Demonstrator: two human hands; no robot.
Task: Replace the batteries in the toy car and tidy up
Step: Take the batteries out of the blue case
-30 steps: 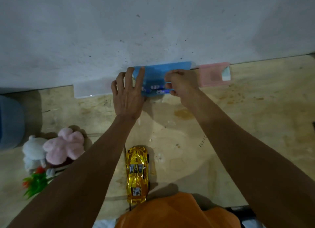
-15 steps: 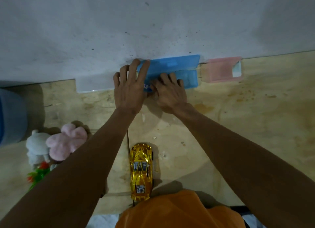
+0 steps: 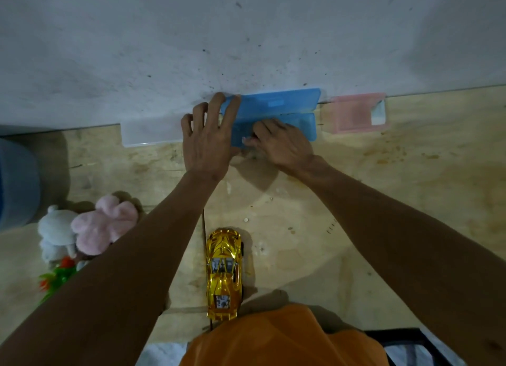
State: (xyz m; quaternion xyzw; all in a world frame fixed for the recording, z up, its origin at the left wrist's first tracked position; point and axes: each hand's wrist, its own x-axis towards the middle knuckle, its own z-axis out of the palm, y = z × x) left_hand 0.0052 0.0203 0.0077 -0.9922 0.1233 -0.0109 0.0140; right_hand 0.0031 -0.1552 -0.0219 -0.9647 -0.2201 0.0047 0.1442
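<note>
Barely shifted: left hand (image 3: pixel 209 143) spread, steadying open blue case (image 3: pixel 284 105); right hand (image 3: pixel 279 143) curled inside, hold unclear. Pinch batteries squarely.

Gold toy car (image 3: pixel 224 272): upright on the worktop, nose toward the wall. Blue case (image 3: pixel 284 111): lid open against the wall.
</note>
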